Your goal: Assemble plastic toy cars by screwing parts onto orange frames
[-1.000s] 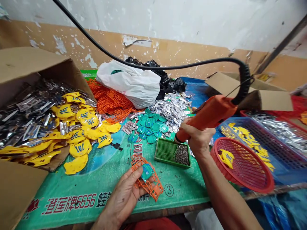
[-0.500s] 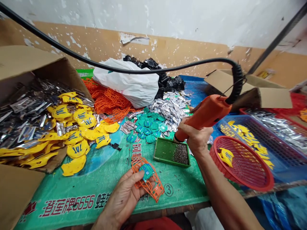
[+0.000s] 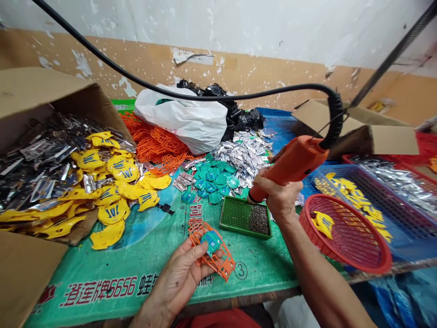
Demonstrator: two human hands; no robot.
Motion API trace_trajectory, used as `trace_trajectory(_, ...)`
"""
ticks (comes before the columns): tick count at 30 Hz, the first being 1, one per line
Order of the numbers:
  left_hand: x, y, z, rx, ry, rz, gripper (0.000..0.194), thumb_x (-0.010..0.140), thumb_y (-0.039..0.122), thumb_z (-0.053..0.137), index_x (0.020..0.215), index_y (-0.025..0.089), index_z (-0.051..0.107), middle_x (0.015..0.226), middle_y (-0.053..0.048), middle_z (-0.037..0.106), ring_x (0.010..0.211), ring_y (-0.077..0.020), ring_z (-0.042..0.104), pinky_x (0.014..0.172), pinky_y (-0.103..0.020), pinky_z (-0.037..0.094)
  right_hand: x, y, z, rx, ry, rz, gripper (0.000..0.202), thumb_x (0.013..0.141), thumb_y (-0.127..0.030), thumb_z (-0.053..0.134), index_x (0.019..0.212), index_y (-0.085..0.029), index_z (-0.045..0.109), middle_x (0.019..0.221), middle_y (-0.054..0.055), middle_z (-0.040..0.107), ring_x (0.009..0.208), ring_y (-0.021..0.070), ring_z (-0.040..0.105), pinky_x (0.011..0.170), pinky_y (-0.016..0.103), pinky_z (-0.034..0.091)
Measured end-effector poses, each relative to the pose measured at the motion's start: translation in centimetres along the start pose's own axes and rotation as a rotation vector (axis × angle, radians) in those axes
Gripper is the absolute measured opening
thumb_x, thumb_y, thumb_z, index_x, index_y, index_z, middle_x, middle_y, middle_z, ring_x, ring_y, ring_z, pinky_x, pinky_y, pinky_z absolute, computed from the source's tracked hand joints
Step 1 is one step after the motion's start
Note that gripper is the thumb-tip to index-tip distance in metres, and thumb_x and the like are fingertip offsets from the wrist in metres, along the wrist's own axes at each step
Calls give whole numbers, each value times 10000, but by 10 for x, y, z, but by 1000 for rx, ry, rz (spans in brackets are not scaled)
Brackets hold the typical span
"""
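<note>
Between the thumb and fingers of my left hand [image 3: 177, 278] is an orange plastic frame [image 3: 225, 266] with a small teal plastic piece [image 3: 211, 242] laid on it; my thumb presses that piece. My right hand [image 3: 282, 198] is wrapped round an orange electric screwdriver [image 3: 290, 164], its cord rising from the back end. The driver's nose points down at the screws [image 3: 259, 218] heaped in the right part of a green tray [image 3: 235, 229]; its tip is hard to make out. Behind the tray lie a pile of teal pieces [image 3: 216, 177] and silvery parts [image 3: 244, 152].
At left, a cardboard box [image 3: 73, 98] spills dark shiny parts and yellow pieces [image 3: 114, 209]. Orange frames [image 3: 160, 148] lie beside a white bag [image 3: 191, 120]. Right of my forearm stand a red basket [image 3: 358, 255] and a blue crate [image 3: 413, 232]. A black cable [image 3: 221, 97] arches across.
The view has shifted slightly. My left hand with the orange frame and teal piece has turned a little; my right hand stays over the screw tray with the driver.
</note>
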State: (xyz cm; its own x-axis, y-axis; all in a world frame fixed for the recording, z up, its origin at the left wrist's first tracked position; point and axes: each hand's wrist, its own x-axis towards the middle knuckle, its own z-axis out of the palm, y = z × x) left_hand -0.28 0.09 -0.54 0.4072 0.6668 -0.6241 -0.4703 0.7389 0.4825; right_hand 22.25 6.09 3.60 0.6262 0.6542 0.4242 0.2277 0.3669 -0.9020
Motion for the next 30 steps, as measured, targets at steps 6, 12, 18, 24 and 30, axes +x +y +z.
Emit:
trace_trajectory(6, 2, -1, -3, 7, 0, 12, 197, 802, 82, 637, 991, 134, 632, 940, -72, 714, 817, -265, 717, 786, -448, 582, 0, 2, -1, 10, 15, 10, 146, 529, -160, 749, 605, -162, 625, 607, -22, 613, 541, 142, 560, 574, 316, 477)
trace_trajectory(12, 3, -3, -4, 9, -29, 26, 253, 770, 129, 691, 1013, 152, 623, 929, -63, 716, 730, -231, 714, 721, -411, 591, 1, -23, -2, 108, 32, 17, 168, 544, -159, 747, 654, -181, 623, 614, -34, 590, 538, 146, 558, 585, 337, 491)
trace_trajectory(18, 4, -5, -2, -34, -93, 34, 275, 746, 149, 711, 1005, 143, 619, 884, -64, 709, 702, -218, 702, 724, -423, 580, -27, -81, -1, 480, -247, 140, 370, 673, -123, 654, 1025, -235, 644, 659, -11, 598, 577, 158, 562, 585, 343, 486)
trace_trajectory(24, 3, -7, -6, -19, -155, 58, 317, 763, 181, 702, 1063, 150, 608, 942, -85, 699, 771, -228, 693, 752, -423, 565, -62, -94, 6, 615, -452, 265, 533, 681, -245, 751, 1181, -271, 569, 736, -1, 600, 643, 174, 573, 637, 362, 510)
trace_trajectory(30, -1, -4, -3, 3, -153, 80, 285, 772, 170, 686, 1045, 135, 611, 969, -98, 694, 770, -223, 684, 713, -396, 575, -72, -89, 13, 589, -466, 308, 486, 675, -267, 767, 1129, -307, 597, 737, -9, 597, 640, 165, 572, 640, 355, 513)
